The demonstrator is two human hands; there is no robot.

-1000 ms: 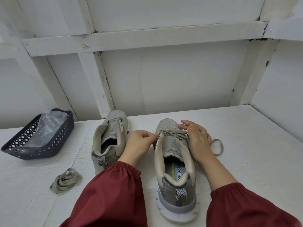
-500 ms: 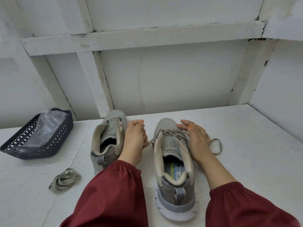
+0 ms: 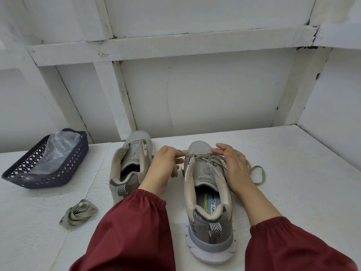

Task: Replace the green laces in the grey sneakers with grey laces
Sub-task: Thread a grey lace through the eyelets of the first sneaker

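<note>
Two grey sneakers stand toe-away on the white table. The right sneaker (image 3: 208,194) carries a grey lace (image 3: 207,157) threaded through its front eyelets, with a loop of it trailing on the table at the right (image 3: 258,175). My left hand (image 3: 166,165) pinches the lace at the sneaker's left eyelet row. My right hand (image 3: 234,165) rests on the sneaker's right side, fingers laid flat over the toe end. The left sneaker (image 3: 130,163) has no lace in it. A coiled lace bundle (image 3: 78,214) lies at the front left.
A dark perforated basket (image 3: 45,173) holding a clear plastic bag (image 3: 56,151) sits at the far left. White panelled walls close the table at the back and right.
My left hand moved from between the two sneakers back right to the lace at the right sneaker's eyelets. My right hand stayed on the sneaker.
</note>
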